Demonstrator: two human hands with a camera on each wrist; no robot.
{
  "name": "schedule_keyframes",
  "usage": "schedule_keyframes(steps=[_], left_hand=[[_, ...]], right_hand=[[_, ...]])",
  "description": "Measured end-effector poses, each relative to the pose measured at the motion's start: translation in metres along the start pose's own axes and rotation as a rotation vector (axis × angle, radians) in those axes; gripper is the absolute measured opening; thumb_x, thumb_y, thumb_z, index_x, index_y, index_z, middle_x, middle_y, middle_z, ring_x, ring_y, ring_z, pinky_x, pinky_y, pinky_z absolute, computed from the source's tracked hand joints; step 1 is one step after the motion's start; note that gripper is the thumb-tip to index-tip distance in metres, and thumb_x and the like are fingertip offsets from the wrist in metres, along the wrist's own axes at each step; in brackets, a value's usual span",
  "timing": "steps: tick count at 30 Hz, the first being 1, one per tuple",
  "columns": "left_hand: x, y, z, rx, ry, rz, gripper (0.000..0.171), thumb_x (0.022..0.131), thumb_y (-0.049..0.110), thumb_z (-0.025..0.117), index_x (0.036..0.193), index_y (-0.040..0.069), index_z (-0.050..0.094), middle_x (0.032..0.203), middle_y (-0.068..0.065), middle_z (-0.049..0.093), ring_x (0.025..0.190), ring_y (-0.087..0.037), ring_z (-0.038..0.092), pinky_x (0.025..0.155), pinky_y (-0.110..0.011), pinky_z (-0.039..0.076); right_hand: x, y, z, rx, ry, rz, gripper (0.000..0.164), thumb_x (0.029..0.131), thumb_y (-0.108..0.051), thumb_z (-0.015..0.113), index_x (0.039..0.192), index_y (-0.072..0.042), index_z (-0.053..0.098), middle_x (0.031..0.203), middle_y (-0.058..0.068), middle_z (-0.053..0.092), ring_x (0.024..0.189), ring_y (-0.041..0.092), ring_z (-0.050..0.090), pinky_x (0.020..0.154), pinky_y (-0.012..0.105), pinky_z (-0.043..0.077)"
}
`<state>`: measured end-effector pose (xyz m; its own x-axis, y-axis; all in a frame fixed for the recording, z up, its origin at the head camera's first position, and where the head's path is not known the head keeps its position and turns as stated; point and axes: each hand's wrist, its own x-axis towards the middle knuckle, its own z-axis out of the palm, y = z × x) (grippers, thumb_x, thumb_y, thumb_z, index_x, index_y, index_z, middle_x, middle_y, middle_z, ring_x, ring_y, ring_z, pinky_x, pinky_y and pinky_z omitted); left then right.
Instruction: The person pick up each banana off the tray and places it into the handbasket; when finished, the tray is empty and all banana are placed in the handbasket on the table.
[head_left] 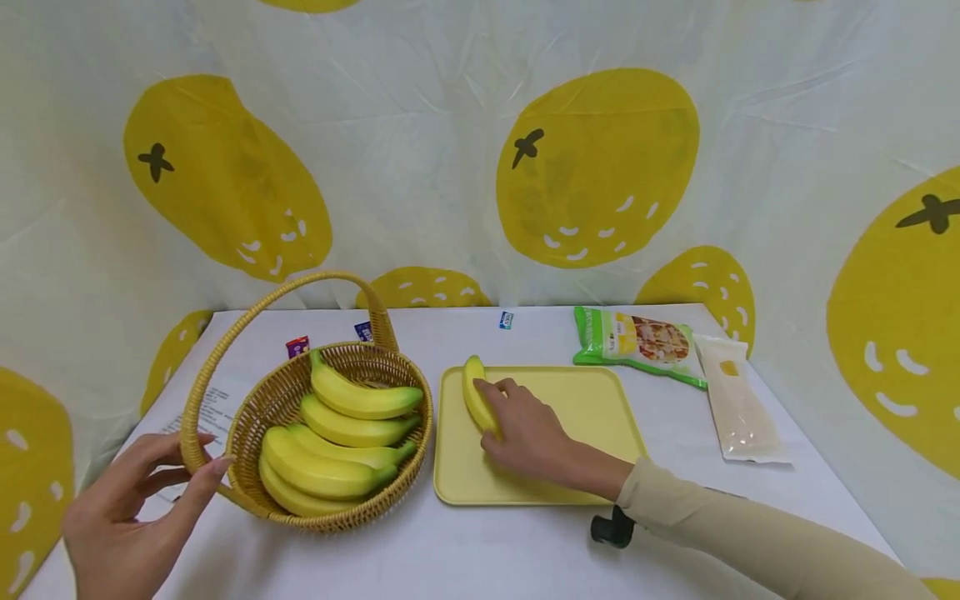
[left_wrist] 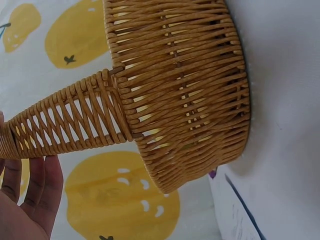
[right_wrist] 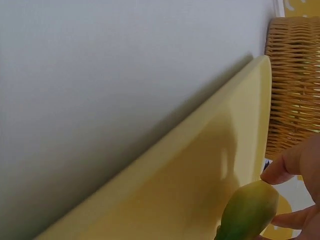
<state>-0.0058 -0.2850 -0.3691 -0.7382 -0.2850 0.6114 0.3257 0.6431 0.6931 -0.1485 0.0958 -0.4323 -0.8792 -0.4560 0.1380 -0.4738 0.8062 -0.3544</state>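
At the left of the head view stands a woven basket (head_left: 352, 523) with a tall handle and several yellow bananas (head_left: 363, 433) inside. My left hand (head_left: 138, 508) holds the basket's handle low on its near side, thumb and fingers around it; the left wrist view shows the same handle (left_wrist: 70, 117) from outside. On the yellow tray (head_left: 577, 433), beside the basket, my right hand (head_left: 525, 429) grips a single banana (head_left: 474, 392) near the tray's left edge. Its greenish end (right_wrist: 250, 212) shows in the right wrist view, between thumb and fingers.
Behind the tray's right side lie a green snack packet (head_left: 637, 342) and a clear-and-white pack (head_left: 738, 400). Small wrappers, one red-purple (head_left: 297, 347), one dark blue (head_left: 363, 331) and one light blue (head_left: 506, 320), lie toward the back. A printed sheet (head_left: 213, 408) is partly behind the basket.
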Motion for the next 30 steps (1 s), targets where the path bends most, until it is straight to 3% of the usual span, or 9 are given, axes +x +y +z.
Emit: schedule_keyframes(steps=[7, 17, 24, 30], left_hand=[[0.001, 0.002, -0.001, 0.004, -0.011, 0.0, 0.041, 0.069, -0.027, 0.086, 0.102, -0.005, 0.074, 0.097, -0.002, 0.072, 0.083, -0.008, 0.066, 0.077, -0.011, 0.056], [0.002, -0.002, -0.002, -0.101, -0.025, 0.081, 0.041, 0.069, -0.029, 0.082, 0.105, -0.011, 0.073, 0.095, -0.01, 0.071, 0.083, -0.01, 0.067, 0.077, -0.013, 0.058], [0.0, -0.002, -0.003, -0.071, -0.024, 0.045, 0.043, 0.068, -0.028, 0.084, 0.105, -0.008, 0.074, 0.095, -0.008, 0.071, 0.083, -0.01, 0.067, 0.077, -0.013, 0.058], [0.002, -0.007, -0.001, -0.171, 0.0, 0.124, 0.039, 0.069, -0.029, 0.082, 0.103, -0.013, 0.073, 0.095, -0.014, 0.072, 0.083, -0.012, 0.068, 0.077, -0.013, 0.058]], right_hand=[[0.003, -0.003, -0.021, -0.011, 0.034, -0.048, 0.071, 0.088, -0.02, 0.076, 0.154, -0.012, 0.052, 0.129, 0.012, 0.061, 0.104, 0.025, 0.062, 0.069, 0.041, 0.057], [0.01, -0.016, -0.049, 0.013, 0.064, -0.131, 0.072, 0.088, -0.02, 0.072, 0.156, -0.01, 0.05, 0.128, 0.011, 0.062, 0.096, 0.021, 0.06, 0.07, 0.035, 0.054], [0.014, -0.026, -0.062, 0.043, 0.068, -0.181, 0.073, 0.087, -0.019, 0.069, 0.157, -0.01, 0.049, 0.129, 0.01, 0.062, 0.092, 0.018, 0.057, 0.069, 0.033, 0.051], [0.017, -0.038, -0.072, 0.05, 0.053, -0.213, 0.072, 0.087, -0.018, 0.068, 0.156, -0.01, 0.05, 0.128, 0.009, 0.063, 0.089, 0.017, 0.055, 0.065, 0.032, 0.05]])
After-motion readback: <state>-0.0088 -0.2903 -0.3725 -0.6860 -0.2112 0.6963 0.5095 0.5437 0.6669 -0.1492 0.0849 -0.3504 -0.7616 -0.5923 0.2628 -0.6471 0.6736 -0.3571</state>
